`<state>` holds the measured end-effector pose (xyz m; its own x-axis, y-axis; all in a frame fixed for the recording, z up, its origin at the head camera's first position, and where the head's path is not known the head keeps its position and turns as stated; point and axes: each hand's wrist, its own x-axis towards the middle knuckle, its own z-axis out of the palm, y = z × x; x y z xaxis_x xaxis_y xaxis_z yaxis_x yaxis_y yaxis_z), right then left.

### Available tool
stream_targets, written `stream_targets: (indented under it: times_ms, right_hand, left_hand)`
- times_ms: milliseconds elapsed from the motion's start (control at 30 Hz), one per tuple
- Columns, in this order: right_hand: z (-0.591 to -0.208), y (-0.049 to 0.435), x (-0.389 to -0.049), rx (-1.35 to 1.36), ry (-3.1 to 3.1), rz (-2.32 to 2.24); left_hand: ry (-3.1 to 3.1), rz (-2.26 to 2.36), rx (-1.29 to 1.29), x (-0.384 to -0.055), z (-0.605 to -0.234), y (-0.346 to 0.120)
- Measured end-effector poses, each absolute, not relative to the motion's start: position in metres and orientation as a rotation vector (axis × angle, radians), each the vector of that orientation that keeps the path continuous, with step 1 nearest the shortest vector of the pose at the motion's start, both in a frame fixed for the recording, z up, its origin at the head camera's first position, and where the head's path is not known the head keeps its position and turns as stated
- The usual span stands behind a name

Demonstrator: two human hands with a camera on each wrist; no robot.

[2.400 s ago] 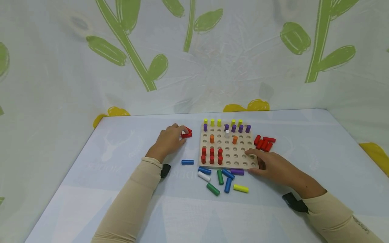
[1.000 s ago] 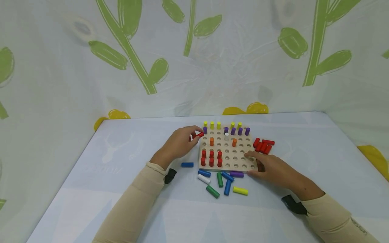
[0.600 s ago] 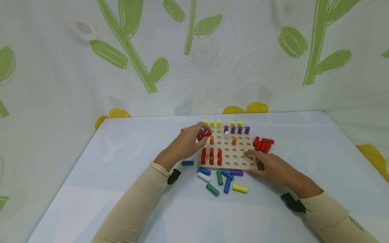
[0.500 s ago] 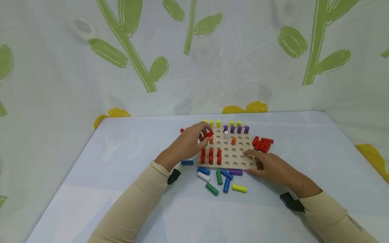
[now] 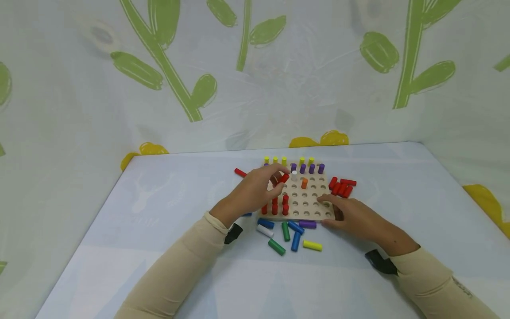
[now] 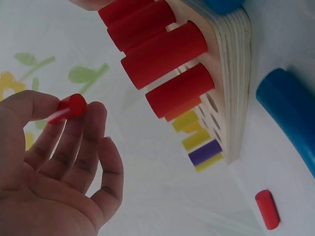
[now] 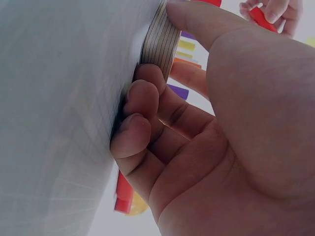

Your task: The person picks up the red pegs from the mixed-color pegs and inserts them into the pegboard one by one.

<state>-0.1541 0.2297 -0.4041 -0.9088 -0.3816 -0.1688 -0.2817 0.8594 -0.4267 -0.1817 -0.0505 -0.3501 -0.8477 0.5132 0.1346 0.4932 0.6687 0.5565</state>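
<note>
My left hand (image 5: 255,188) pinches a red peg (image 5: 283,178) between thumb and fingertips, held tilted above the left half of a wooden pegboard (image 5: 300,208). In the left wrist view the same red peg (image 6: 69,109) sticks out past the fingertips, apart from the standing pegs. My right hand (image 5: 354,217) grips the board's near right corner, thumb at the front edge and a finger over the top; the right wrist view shows its layered edge (image 7: 160,42) between them. Red pegs (image 5: 285,204) stand at the near left of the board. The left hand hides some holes and pegs behind it.
Yellow pegs (image 5: 302,160) and purple pegs (image 5: 312,168) line the far rows; a white peg (image 5: 294,176) and an orange peg (image 5: 304,183) stand mid-board. Loose red pegs (image 5: 341,188) lie right, another red peg (image 5: 240,172) left. Mixed loose pegs, including a yellow peg (image 5: 312,245), lie in front.
My left hand has taken a red peg from those left of the board and carried it right, over the board. The right hand keeps its grip on the corner.
</note>
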Motion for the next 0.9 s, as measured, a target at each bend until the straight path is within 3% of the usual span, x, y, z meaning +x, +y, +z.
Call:
stream_targets:
  times_ms: [900]
  right_hand:
    - [-0.404, 0.231, -0.156, -0.512, 2.777, -0.589]
  left_hand:
    - [2.769, 0.857, 0.808, -0.185, -0.364, -0.022]
